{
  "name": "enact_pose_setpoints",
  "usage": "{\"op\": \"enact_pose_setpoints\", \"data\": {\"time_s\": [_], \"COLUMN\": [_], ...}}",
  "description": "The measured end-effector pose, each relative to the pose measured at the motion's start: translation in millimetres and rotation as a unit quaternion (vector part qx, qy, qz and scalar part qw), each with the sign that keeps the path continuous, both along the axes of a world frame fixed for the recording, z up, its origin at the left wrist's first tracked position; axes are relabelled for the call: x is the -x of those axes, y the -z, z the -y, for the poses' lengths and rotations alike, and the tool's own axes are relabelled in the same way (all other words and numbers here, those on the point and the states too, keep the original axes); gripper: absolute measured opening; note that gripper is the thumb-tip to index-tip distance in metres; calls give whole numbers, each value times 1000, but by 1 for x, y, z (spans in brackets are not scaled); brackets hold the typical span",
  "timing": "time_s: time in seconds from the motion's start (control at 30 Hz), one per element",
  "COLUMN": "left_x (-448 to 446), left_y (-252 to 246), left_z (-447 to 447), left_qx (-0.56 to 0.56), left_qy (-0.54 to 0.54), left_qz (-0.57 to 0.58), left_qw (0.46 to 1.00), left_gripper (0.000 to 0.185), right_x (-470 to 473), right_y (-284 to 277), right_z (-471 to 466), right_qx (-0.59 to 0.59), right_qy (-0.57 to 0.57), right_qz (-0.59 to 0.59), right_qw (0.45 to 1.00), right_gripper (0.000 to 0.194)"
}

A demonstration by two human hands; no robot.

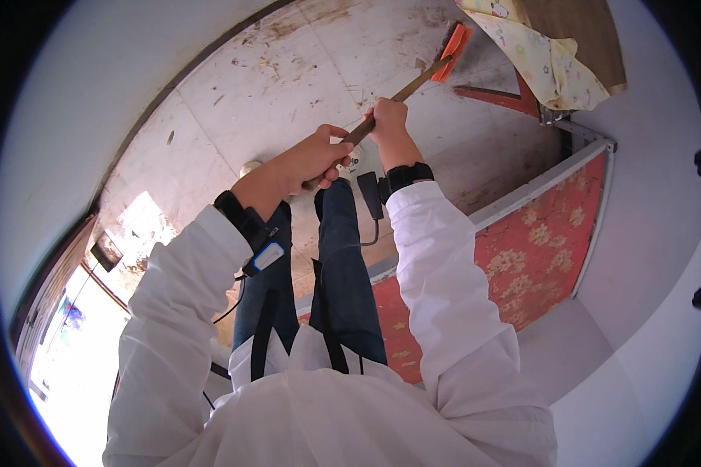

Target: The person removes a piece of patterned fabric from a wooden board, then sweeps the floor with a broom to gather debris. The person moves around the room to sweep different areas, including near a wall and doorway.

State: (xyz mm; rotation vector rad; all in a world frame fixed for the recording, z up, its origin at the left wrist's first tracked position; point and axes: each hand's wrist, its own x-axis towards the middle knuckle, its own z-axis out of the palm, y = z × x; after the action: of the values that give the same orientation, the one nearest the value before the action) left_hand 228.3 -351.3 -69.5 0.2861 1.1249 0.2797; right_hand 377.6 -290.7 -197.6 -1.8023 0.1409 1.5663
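A broom with a brown wooden handle (413, 87) slants from my body up toward the right. Its orange head (453, 52) rests on the floor, dark bristles facing left. Near the handle's upper end, my left hand (321, 156) holds it between thumb and fingers. My right hand (389, 118) grips the handle farther down, closer to the head. Light tiled floor (257, 122) lies under the broom, with brown stains. Scattered bits of debris (271, 69) lie to the left of the broom head.
A low panel covered in red floral material (537, 245) with a pale frame stands at my right. Beyond it are a patterned yellow cloth (537, 58) and a red angled leg (502, 100). A white wall (64, 99) curves along the left; a bright doorway (76, 338) opens lower left.
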Motion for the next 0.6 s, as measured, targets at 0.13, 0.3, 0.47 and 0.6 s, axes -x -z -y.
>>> {"op": "enact_pose_setpoints", "data": {"time_s": [0.13, 0.3, 0.47, 0.6], "left_x": [-3, 1, -7, -13], "left_y": [10, 11, 15, 23], "left_z": [3, 4, 6, 14], "left_qx": [1, -107, -133, -238], "left_qy": [35, 111, 186, 219], "left_qz": [-43, -135, -196, -252], "left_qw": [998, 979, 954, 912], "left_gripper": [41, 42, 42, 39], "right_x": [2, 13, 7, 5], "right_y": [17, 24, 16, 15], "right_z": [12, 8, 8, 13], "right_qx": [-5, -45, -64, -91], "right_qy": [-27, -12, -10, 14], "right_qz": [-25, -75, -86, -90], "right_qw": [999, 996, 994, 992], "right_gripper": [7, 15, 10, 12]}}
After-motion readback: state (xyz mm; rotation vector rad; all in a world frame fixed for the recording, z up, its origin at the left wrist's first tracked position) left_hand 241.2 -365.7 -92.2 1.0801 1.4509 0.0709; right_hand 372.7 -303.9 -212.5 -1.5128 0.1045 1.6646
